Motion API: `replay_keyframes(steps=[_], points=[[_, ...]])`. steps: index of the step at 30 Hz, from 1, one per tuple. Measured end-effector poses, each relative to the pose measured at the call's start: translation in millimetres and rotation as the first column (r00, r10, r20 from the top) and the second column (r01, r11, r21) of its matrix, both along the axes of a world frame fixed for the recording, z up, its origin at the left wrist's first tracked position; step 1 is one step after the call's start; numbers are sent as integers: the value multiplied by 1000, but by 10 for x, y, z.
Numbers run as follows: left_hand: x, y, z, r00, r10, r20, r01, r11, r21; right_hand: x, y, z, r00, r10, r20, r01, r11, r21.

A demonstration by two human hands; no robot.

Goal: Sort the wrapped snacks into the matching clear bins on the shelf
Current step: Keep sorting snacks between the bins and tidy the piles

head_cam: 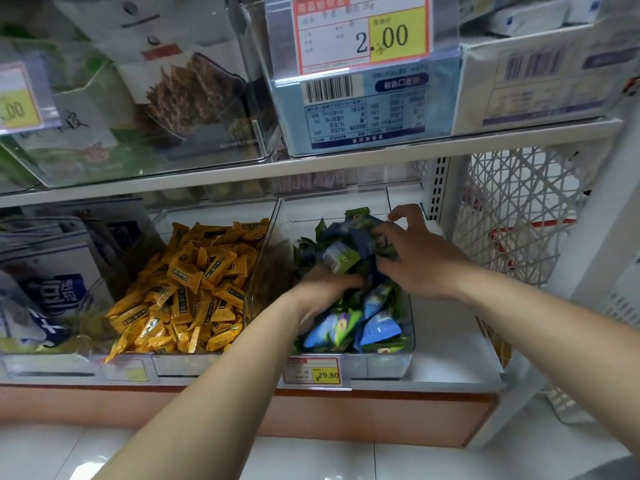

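Observation:
Both hands are inside the right clear bin (388, 365) on the lower shelf, which holds a pile of blue and green wrapped snacks (374, 327). My left hand (323, 292) is dug into the pile from the front, fingers curled around wrappers beneath a green-and-white packet (337, 259). My right hand (415, 251) lies over the back of the pile, its fingers bent around a bunch of blue and green wrappers. The neighbouring clear bin (173, 367) to the left is filled with yellow wrapped snacks (190, 289).
A yellow price tag (313, 370) hangs on the bin's front. Blue-and-white packs (52, 282) fill the far-left bin. The upper shelf (311, 164) carries clear bins with boxes and a large price label (360, 32). A white lattice basket (519, 216) stands to the right.

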State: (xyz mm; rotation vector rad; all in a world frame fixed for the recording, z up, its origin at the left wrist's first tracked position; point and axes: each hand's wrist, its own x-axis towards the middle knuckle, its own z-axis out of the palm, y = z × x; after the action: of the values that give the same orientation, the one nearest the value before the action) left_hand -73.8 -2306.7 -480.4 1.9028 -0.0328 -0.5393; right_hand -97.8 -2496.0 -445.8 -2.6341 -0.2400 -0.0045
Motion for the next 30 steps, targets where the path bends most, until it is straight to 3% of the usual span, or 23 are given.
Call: replay_keyframes(steps=[3,7,9,11,13,17,22,26,30], points=[[39,9,83,989,0,146,-18,993,120,12,-21,7,999,-8,39,9,999,-43],[75,142,224,961,68,267,-86,995,55,5,-18,47,977,-38,209,39,999,-5],[88,156,278,943,35,332,-61,996,68,-21,57,116,956,74,285,-93,994,55],[64,126,314,930,-45,364,18,997,77,-38,171,167,943,211,257,-243,965,98],[34,118,307,932,-96,350,83,995,50,-32,248,149,946,272,176,-286,957,58],[-11,222,260,950,-157,269,169,985,-21,-12,243,138,962,236,139,-205,957,-206],[-73,321,255,960,-184,213,148,973,177,7,225,193,968,246,54,-204,891,-406],[-66,366,214,949,-212,234,167,966,197,25,165,211,972,236,15,-212,899,-384],[-85,331,159,944,-212,254,178,973,147,22,184,190,959,256,122,-205,923,-326]])
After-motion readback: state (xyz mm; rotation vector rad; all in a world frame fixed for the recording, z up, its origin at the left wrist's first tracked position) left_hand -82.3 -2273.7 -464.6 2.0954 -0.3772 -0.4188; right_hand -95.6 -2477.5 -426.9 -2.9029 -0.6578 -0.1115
